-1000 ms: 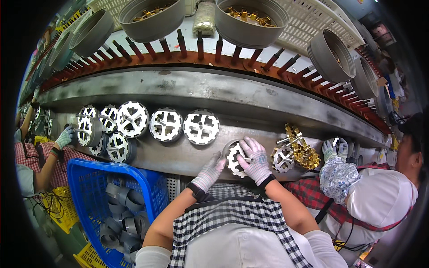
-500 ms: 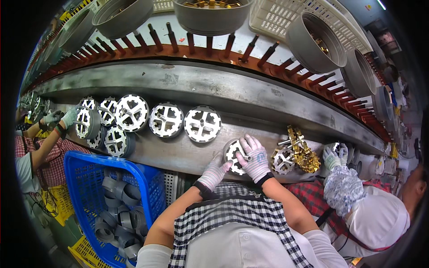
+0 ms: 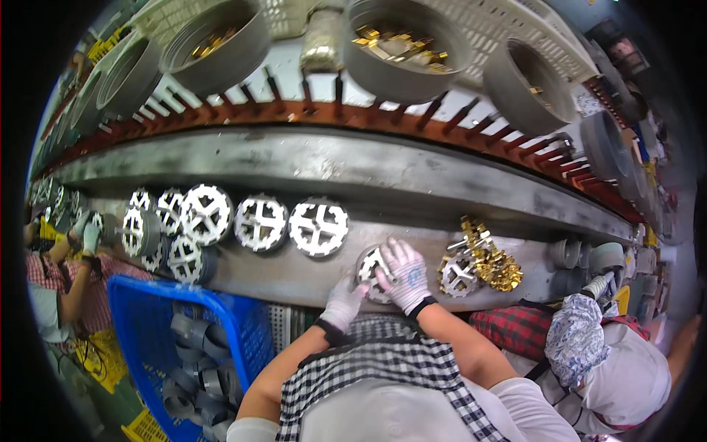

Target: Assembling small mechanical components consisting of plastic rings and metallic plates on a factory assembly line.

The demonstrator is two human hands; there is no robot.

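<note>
Right in front of me a grey ring with a white slotted spoked disc [image 3: 366, 267] rests on the metal bench. My left hand [image 3: 343, 302], in a pale glove, presses its fingertips against the ring's near left side. From the right, my right hand [image 3: 406, 278] grips the same piece, fingers over its far rim and thumb across the disc face. Part of the disc is hidden under that hand. Just right of it lie another white spoked disc [image 3: 456, 275] and a pile of gold-coloured metal pieces [image 3: 503, 269].
Several ring-and-disc pieces [image 3: 318, 227] stand at left on the bench. A blue basket [image 3: 224, 306] of grey rings is at my left. Beyond a row of red-brown pegs [image 3: 339, 96] sit grey tubs [image 3: 409, 82]. Co-workers' hands work at far left [image 3: 90, 234] and right [image 3: 598, 284].
My view has shifted, so the bench sits lower in it. Both my hands stay on the disc piece. The right co-worker's hand has moved further right, to a grey ring.
</note>
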